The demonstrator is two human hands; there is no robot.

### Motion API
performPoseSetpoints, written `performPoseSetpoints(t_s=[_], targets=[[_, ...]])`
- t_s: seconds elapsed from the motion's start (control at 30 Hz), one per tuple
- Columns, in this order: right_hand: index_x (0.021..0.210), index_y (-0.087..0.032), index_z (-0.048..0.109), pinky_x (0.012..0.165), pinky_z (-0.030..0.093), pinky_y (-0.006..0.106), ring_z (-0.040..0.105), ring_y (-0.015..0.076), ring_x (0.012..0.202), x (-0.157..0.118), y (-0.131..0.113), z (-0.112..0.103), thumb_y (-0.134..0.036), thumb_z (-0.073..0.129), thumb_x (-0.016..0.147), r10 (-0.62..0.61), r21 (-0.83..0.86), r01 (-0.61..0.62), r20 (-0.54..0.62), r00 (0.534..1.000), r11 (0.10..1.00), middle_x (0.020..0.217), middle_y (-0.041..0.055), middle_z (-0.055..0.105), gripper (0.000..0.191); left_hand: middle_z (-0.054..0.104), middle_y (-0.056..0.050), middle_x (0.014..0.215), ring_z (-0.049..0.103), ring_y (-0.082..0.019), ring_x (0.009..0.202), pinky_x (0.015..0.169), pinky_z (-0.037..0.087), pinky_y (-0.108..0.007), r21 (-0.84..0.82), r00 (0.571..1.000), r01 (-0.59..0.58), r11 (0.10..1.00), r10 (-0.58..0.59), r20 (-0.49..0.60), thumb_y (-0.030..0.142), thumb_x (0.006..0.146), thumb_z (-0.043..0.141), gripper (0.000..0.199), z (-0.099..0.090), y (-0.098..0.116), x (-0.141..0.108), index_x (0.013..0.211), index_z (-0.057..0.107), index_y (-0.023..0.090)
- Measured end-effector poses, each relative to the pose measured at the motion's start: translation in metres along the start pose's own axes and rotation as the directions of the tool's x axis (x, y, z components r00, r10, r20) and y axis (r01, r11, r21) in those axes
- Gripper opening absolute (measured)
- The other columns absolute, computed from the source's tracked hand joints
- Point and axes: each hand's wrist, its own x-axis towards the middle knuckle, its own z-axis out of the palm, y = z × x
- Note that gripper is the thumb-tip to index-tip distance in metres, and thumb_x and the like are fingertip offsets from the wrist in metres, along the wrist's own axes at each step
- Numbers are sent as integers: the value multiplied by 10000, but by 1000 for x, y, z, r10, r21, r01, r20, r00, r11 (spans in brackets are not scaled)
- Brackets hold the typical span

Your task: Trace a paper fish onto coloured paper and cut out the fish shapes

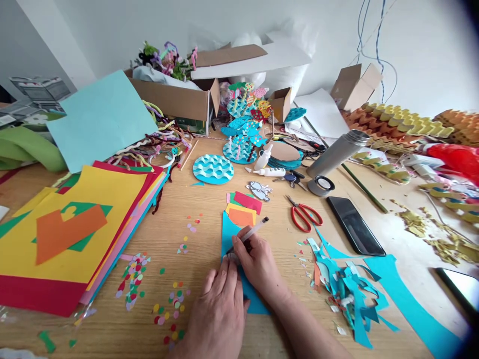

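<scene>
On the near middle of the counter, blue paper lies under the left hand, its fingers laid flat and best pressed firmly, while the right hand pinches a pen, best steered lightly against slips.

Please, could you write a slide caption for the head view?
Right hand holds a pen over blue paper where the left hand rests.

To your right, a black rectangular smartphone lies flat near a round silver-and-black lid and a tall cylindrical silver metal flask, while ahead of you, before the pale wall, an open brown cardboard box holds multicoloured fuzzy pipe-cleaner stems.
</scene>
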Motion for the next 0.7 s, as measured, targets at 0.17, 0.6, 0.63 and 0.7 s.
performPoseSetpoints(t_s=[0.17,0.6,0.63,0.7], targets=[[713,-195,496,491,369,216,455,103,472,1,1,0,-335,478,893,-9,-10,8,-20,1000,1000,541,-46,490,229,672,-108,1140,566,-218,1084,916,365,-378,2,1000,-11,1000,11,-1,277,945,364,367,1,-1,-1,1079,650,90],[713,-198,486,480,356,216,433,102,483,1,1,-3,-326,470,894,-13,-25,12,-39,999,1000,565,-39,490,222,642,-103,1217,534,-218,1153,929,365,-373,2,999,-16,1000,16,36,324,936,405,365,0,-2,0,1127,636,115],[712,-198,486,483,357,217,433,102,483,1,1,-3,-326,469,895,-12,-26,11,-40,999,1000,566,-40,488,223,643,-101,1217,536,-218,1152,928,365,-374,3,999,-15,1000,15,35,325,937,401,365,0,-2,0,1125,637,119],[709,-199,480,490,358,217,432,102,486,1,1,-3,-322,468,895,-13,-27,12,-41,999,1000,567,-43,479,224,644,-99,1216,537,-217,1151,928,364,-376,5,999,-20,1000,20,36,326,938,398,366,-1,-2,0,1124,638,120]])
